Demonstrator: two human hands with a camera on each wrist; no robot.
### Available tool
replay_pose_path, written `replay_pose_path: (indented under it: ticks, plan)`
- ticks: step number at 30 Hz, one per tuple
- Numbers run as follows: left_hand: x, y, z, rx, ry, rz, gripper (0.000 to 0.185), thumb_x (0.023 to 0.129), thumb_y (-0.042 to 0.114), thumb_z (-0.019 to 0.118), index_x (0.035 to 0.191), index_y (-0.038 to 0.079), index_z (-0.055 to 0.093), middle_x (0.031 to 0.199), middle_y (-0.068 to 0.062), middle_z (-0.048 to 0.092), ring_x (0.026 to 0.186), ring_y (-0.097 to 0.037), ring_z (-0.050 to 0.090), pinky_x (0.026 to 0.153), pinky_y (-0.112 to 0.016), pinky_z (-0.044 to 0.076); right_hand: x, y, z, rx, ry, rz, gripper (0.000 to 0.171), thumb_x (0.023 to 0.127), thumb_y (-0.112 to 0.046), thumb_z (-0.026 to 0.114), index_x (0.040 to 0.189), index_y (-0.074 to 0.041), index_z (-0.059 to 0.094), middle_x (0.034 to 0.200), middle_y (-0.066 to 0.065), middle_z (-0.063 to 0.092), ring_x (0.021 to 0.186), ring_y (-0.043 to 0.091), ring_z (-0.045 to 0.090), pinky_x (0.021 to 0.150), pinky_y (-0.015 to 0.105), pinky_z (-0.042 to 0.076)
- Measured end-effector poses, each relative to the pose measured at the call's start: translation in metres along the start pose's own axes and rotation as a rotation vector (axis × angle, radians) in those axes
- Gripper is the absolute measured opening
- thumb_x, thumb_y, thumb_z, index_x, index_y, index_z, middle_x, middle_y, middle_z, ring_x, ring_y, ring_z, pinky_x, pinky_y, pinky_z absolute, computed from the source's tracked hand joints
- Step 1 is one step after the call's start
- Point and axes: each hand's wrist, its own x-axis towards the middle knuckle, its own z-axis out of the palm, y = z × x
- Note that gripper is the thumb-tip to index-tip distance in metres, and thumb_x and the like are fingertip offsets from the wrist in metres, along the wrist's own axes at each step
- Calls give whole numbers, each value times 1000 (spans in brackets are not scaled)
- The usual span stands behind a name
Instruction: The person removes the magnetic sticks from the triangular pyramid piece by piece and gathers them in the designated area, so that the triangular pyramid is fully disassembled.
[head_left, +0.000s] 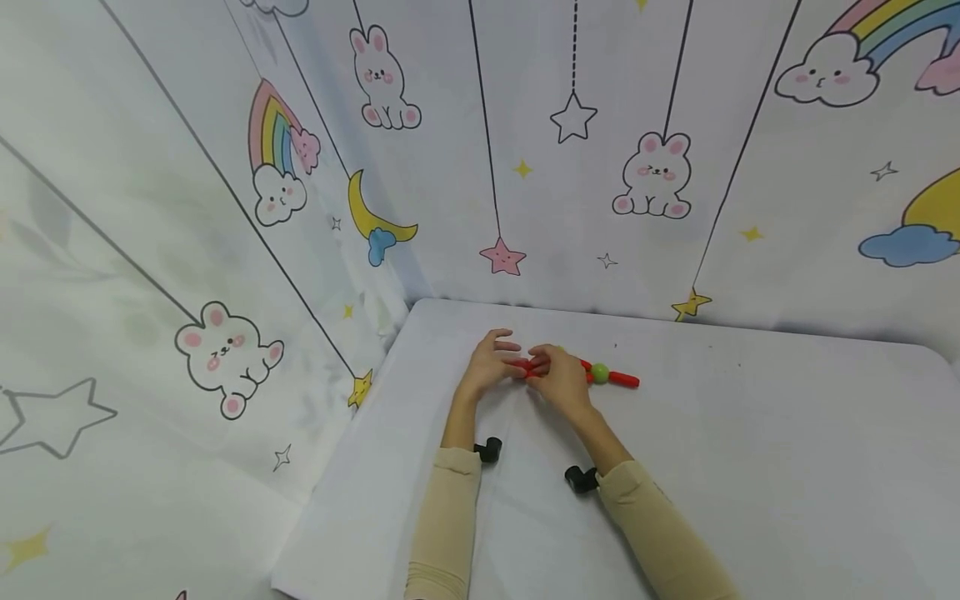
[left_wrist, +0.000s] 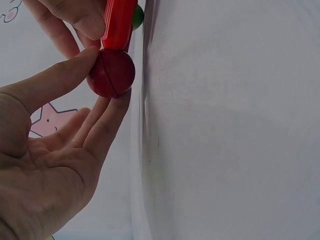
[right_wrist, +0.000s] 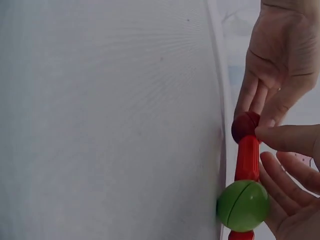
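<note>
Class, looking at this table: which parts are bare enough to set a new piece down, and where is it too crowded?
The white table is bare right of the red-and-green rod-and-ball chain, and along its left edge. The far middle is crowded: left hand and right hand meet around the dark red ball.

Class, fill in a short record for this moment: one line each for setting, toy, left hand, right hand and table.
Setting: white table against walls papered with bunnies, stars and rainbows
Toy: chain of red sticks joined by balls, lying on the table; green ball midway
Left hand: thumb and fingertips pinch the dark red ball at the chain's end
Right hand: thumb and fingers hold the red stick next to that ball
Table: white cloth cover; nothing else on it in view
</note>
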Motion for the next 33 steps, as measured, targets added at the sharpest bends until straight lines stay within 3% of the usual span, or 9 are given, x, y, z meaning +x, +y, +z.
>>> replay_pose_path:
  ticks: [6,14,25,33]
  plan:
    - [-1,0,6,1,-22,-4,84,82,-11,82,154,1,41,138,-24,61,115,-33,71,93,-41,59,0,4,-1,-61,35,-5,44,82,-1,84,124,-7,71,108,11,76,90,24,75,83,43,61]
    - [2,-4,12,-23,-43,8,78,84,-9,80,152,-2,43,139,-24,60,116,-33,70,93,-40,59,2,9,-4,-9,65,-24,47,78,6,84,122,-3,71,104,14,77,85,25,77,75,43,63]
    - [2,-2,16,-127,16,-39,77,80,-11,83,149,-1,48,143,-24,57,117,-36,69,89,-37,61,2,10,-7,30,35,-10,47,78,4,84,122,-4,72,105,13,77,81,22,75,58,29,60]
    - [5,-3,17,-72,38,-25,78,78,-14,83,148,2,51,139,-20,61,110,-32,73,86,-36,62,3,10,-8,19,22,-21,47,79,2,82,124,-4,71,105,10,79,80,21,76,56,29,59]
